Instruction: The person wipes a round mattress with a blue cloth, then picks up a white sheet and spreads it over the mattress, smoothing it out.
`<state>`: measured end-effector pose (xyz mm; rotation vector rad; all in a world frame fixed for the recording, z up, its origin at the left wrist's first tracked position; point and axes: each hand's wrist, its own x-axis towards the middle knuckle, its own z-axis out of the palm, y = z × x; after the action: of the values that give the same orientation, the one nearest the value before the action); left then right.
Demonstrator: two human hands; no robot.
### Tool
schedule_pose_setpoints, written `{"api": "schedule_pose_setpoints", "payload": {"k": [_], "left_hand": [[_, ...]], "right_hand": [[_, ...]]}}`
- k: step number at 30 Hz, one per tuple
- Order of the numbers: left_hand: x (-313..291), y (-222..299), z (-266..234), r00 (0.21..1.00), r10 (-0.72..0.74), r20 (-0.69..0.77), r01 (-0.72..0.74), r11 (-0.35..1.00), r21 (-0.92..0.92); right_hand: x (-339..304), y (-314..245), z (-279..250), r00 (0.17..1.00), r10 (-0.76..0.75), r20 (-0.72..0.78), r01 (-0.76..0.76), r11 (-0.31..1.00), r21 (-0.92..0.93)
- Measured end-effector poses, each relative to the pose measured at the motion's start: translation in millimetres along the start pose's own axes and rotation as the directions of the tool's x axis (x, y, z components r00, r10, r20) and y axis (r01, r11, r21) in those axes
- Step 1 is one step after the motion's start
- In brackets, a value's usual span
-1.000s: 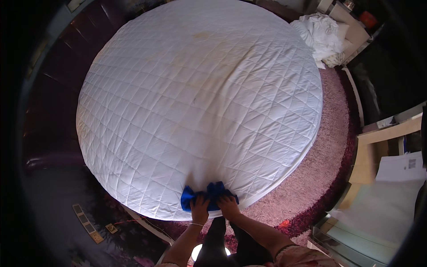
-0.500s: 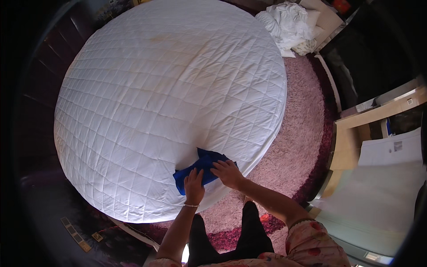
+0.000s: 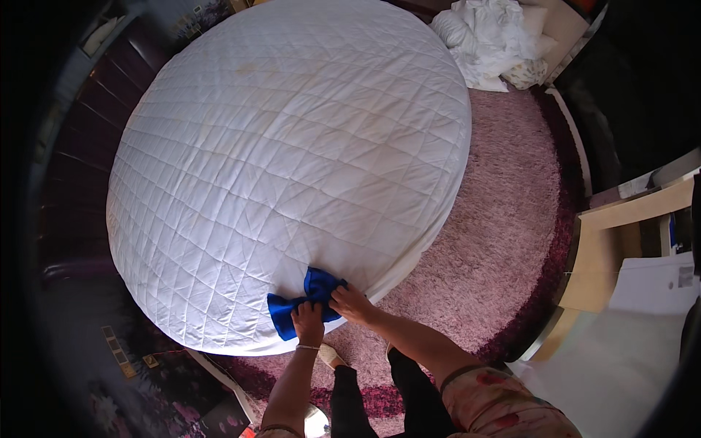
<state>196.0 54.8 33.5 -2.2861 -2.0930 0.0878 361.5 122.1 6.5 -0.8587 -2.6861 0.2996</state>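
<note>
A bunched blue cloth [image 3: 318,285] lies at the near edge of a round bed with a white quilted cover [image 3: 292,160]. My left hand [image 3: 309,325] has its fingers curled down onto the cloth's near middle, gathering it. To its right, my right hand [image 3: 351,304] grips the cloth's right side. One loose flap spreads left of my left hand, and another part stands up beyond both hands. My fingertips are partly hidden in the folds. Faint yellowish marks show on the far part of the cover.
Pink shaggy carpet [image 3: 504,197] with a dark red border curves round the bed's right side. Crumpled white bedding [image 3: 493,40] is piled at the far right. A light wooden desk [image 3: 606,255] stands at right, a dark padded headboard [image 3: 91,168] at left.
Both hands have drawn the cloth nearer and slightly left, to the bed's edge. The cloth is more bunched between them. The view has shifted, showing more carpet.
</note>
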Motion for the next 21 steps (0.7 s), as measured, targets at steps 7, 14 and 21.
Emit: {"api": "schedule_pose_setpoints", "payload": {"k": [7,14,21], "left_hand": [[-43,18,19,0.986,0.085,0.146,-0.101,0.990,0.102],[9,69,-44,0.958,-0.084,0.274,0.155,0.956,-0.250],[133,155,-99,0.985,-0.072,-0.157,-0.003,0.902,-0.431]], "right_hand": [[-50,-17,19,0.999,0.010,0.040,-0.014,0.996,0.090],[-64,30,-54,0.961,0.145,0.237,-0.201,0.951,0.235],[-70,155,-151,0.972,0.230,0.040,-0.233,0.955,0.182]]}}
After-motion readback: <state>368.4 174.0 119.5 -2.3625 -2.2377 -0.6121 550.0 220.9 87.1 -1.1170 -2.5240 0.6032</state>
